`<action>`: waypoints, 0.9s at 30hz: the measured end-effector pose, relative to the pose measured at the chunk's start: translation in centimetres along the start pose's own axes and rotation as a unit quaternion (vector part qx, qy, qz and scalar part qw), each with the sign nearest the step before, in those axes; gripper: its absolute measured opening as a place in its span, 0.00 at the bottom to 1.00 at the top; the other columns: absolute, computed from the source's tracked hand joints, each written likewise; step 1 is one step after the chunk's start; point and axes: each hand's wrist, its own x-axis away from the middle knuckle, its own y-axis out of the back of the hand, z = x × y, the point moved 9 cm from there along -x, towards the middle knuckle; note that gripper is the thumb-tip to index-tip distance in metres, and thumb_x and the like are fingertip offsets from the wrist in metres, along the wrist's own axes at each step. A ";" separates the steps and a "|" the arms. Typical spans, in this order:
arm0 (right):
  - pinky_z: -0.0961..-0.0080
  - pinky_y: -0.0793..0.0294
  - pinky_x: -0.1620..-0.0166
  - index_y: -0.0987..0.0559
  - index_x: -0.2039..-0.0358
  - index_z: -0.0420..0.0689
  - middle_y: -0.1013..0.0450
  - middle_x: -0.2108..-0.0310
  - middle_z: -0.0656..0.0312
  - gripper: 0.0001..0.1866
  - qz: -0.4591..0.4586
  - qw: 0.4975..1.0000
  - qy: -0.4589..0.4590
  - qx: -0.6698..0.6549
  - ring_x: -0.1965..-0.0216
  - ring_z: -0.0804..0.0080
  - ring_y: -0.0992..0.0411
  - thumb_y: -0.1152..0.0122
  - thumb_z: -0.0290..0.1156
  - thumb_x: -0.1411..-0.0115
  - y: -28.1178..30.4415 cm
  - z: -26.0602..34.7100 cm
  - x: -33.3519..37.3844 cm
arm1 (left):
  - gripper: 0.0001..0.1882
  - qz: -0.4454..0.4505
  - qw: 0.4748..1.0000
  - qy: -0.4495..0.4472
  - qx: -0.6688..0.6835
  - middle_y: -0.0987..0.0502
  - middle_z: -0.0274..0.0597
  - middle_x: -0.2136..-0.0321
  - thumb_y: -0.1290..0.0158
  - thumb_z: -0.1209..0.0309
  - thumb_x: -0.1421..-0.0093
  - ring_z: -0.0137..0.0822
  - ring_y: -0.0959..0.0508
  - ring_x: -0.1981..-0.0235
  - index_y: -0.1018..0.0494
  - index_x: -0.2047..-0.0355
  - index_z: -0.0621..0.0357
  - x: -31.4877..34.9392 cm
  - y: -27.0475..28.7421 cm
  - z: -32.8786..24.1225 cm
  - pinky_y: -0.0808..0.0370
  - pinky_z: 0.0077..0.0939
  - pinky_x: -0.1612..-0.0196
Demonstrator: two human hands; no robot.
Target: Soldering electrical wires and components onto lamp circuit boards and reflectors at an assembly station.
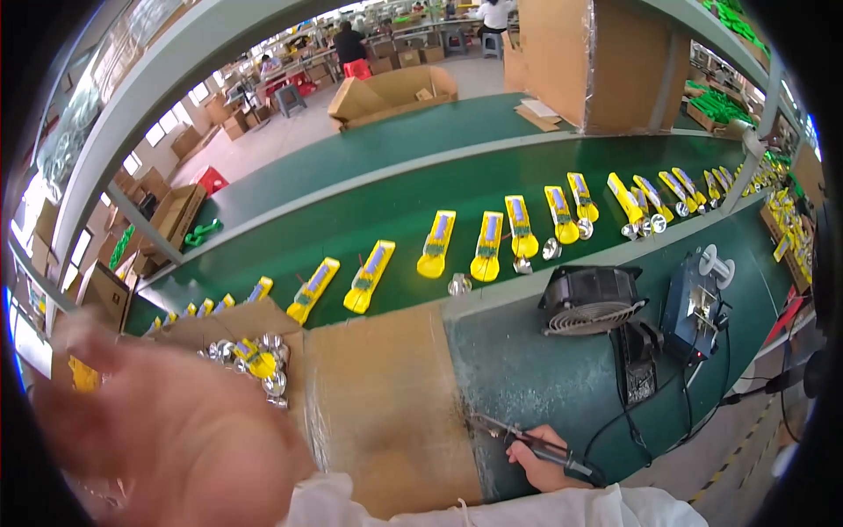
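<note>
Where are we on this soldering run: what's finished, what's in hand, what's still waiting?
Done, apparently: a row of yellow plastic housings lies along the green conveyor belt. In hand: the right hand grips a black soldering iron over the brown cardboard pad; the blurred left hand is raised. Left: shiny silver reflector cups fill a box.

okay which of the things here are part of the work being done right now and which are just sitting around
In use: soldering iron gripped in the right hand; yellow parts on the green belt; silver reflectors by the blurred left hand.

Lying about: small fan; soldering station; open cardboard box.
</note>
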 end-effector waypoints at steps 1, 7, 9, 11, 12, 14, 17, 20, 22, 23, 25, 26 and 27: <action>0.81 0.27 0.73 0.30 0.74 0.37 0.25 0.79 0.57 0.08 0.011 0.999 0.034 0.011 0.78 0.78 0.27 0.39 0.24 0.49 0.1 1.0 1.1 | 0.26 0.053 0.995 0.043 0.076 0.46 0.44 0.49 0.58 0.54 0.44 0.44 0.45 0.48 0.48 0.49 0.48 0.8 -1.0 0.9 0.41 0.40 0.47; 0.80 0.27 0.74 0.29 0.74 0.38 0.26 0.81 0.60 0.09 -0.010 0.997 0.012 0.070 0.79 0.80 0.27 0.37 0.25 0.51 0.8 0.5 0.7 | 0.34 0.610 0.688 0.387 0.073 0.45 0.55 0.44 0.37 0.53 0.59 0.51 0.37 0.46 0.34 0.52 0.50 36.5 -15.2 3.7 0.37 0.38 0.45; 0.80 0.27 0.74 0.30 0.73 0.38 0.26 0.81 0.60 0.10 0.006 0.997 0.009 0.074 0.79 0.80 0.27 0.37 0.25 0.51 0.4 -0.1 0.7 | 0.31 0.705 0.611 0.357 0.043 0.44 0.54 0.44 0.41 0.57 0.55 0.52 0.36 0.46 0.34 0.49 0.46 43.2 -14.3 2.7 0.37 0.35 0.45; 0.80 0.28 0.74 0.31 0.72 0.38 0.26 0.80 0.60 0.10 0.023 0.996 0.007 0.080 0.78 0.79 0.27 0.38 0.24 0.50 0.1 -0.4 0.5 | 0.26 0.692 0.598 0.404 0.032 0.41 0.52 0.46 0.46 0.65 0.55 0.52 0.33 0.50 0.31 0.51 0.45 46.9 -12.7 3.7 0.35 0.35 0.46; 0.79 0.27 0.73 0.32 0.72 0.38 0.26 0.79 0.56 0.08 0.025 0.997 -0.004 0.077 0.78 0.77 0.28 0.41 0.22 0.49 0.2 -0.2 0.4 | 0.26 0.698 0.597 0.394 0.039 0.39 0.53 0.47 0.47 0.66 0.55 0.51 0.32 0.51 0.30 0.52 0.46 46.0 -12.6 3.0 0.35 0.35 0.47; 0.76 0.27 0.72 0.35 0.70 0.37 0.27 0.77 0.52 0.07 0.033 0.997 -0.012 0.070 0.78 0.75 0.29 0.46 0.20 0.48 -0.3 0.4 0.0 | 0.24 0.705 0.593 0.388 0.039 0.35 0.55 0.51 0.48 0.65 0.56 0.51 0.29 0.55 0.28 0.54 0.48 43.2 -10.9 2.5 0.32 0.36 0.51; 0.77 0.29 0.75 0.36 0.71 0.39 0.31 0.82 0.56 0.07 0.002 0.997 0.047 0.068 0.81 0.73 0.30 0.47 0.23 0.46 0.3 0.9 -0.3 | 0.22 0.703 0.587 0.400 0.035 0.35 0.57 0.53 0.49 0.64 0.54 0.54 0.27 0.59 0.28 0.55 0.47 38.0 -4.4 -0.1 0.29 0.38 0.54; 0.78 0.30 0.73 0.34 0.71 0.37 0.33 0.82 0.59 0.08 -0.016 0.994 0.069 0.088 0.80 0.74 0.31 0.45 0.28 0.44 0.3 1.4 -0.6 | 0.25 0.673 0.583 0.453 0.052 0.38 0.55 0.51 0.46 0.65 0.54 0.53 0.27 0.60 0.32 0.52 0.47 33.6 4.3 -4.3 0.27 0.38 0.58; 0.78 0.30 0.71 0.34 0.71 0.38 0.32 0.82 0.60 0.07 0.011 0.992 0.095 0.080 0.79 0.75 0.32 0.47 0.26 0.44 -0.4 1.9 -0.4 | 0.25 0.667 0.586 0.458 0.044 0.39 0.53 0.51 0.43 0.64 0.55 0.52 0.29 0.57 0.32 0.53 0.47 30.9 9.1 -7.0 0.27 0.37 0.57; 0.77 0.30 0.70 0.34 0.70 0.38 0.32 0.82 0.60 0.06 0.021 0.991 0.101 0.083 0.78 0.75 0.32 0.47 0.25 0.45 -0.5 1.7 -0.6 | 0.26 0.670 0.581 0.460 0.037 0.38 0.51 0.51 0.42 0.64 0.56 0.51 0.31 0.53 0.32 0.53 0.47 30.0 10.9 -8.2 0.28 0.37 0.56; 0.78 0.30 0.70 0.33 0.71 0.38 0.33 0.82 0.61 0.06 0.017 0.989 0.118 0.085 0.78 0.75 0.32 0.47 0.26 0.44 -0.7 2.2 -0.3 | 0.27 0.632 0.601 0.490 0.012 0.37 0.51 0.52 0.41 0.64 0.56 0.51 0.32 0.52 0.32 0.53 0.49 27.6 12.9 -8.3 0.29 0.37 0.54; 0.79 0.31 0.70 0.33 0.72 0.38 0.34 0.83 0.62 0.06 0.013 0.987 0.134 0.090 0.79 0.75 0.33 0.47 0.27 0.43 -0.6 2.5 0.0 | 0.27 0.596 0.617 0.514 -0.005 0.35 0.51 0.53 0.41 0.64 0.56 0.50 0.33 0.51 0.33 0.54 0.50 26.4 14.0 -7.7 0.30 0.38 0.53; 0.78 0.31 0.69 0.33 0.71 0.38 0.34 0.82 0.61 0.06 0.003 0.988 0.124 0.091 0.78 0.75 0.33 0.47 0.26 0.43 -0.5 2.6 0.5 | 0.26 0.556 0.664 0.497 -0.060 0.33 0.51 0.58 0.41 0.63 0.56 0.52 0.31 0.57 0.33 0.56 0.55 25.4 15.4 -5.5 0.30 0.39 0.56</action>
